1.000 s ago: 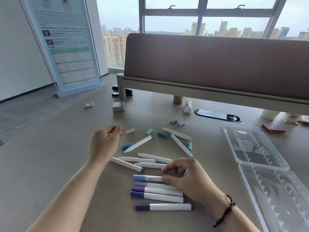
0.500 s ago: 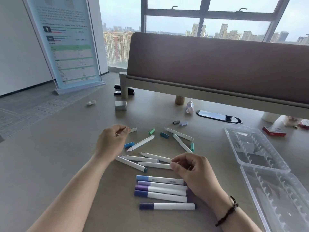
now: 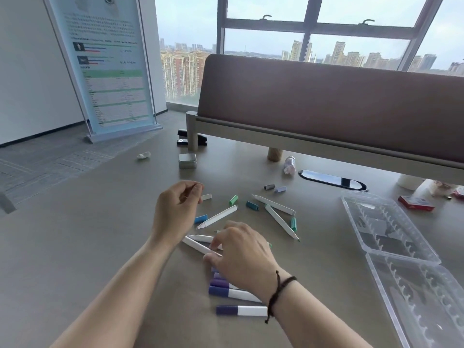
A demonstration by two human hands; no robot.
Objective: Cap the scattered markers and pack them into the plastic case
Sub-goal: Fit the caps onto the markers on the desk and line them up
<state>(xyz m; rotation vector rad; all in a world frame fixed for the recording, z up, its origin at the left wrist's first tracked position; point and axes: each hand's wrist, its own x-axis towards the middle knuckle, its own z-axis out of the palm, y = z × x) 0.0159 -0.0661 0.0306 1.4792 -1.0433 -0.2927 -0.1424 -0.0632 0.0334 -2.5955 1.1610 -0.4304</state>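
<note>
Reach is the change: the right hand [image 3: 241, 249] has slid forward from the capped markers [image 3: 237, 295] onto an uncapped marker [image 3: 198, 246], fingers curling in a grip round it, while the left hand [image 3: 177, 209] stays loosely curled, its grip's contents hidden, and the plastic case [image 3: 401, 249] waits open on the tabletop [image 3: 75, 247], unpacked.

tabletop [image 3: 75, 247]: matte grey, smooth | case [image 3: 391, 237]: clear glossy plastic | markers [image 3: 280, 221]: matte white plastic | tin [image 3: 187, 160]: brushed metal | divider [image 3: 326, 101]: cloth-looking

Bright window daylight, wide-angle edge distortion
</note>
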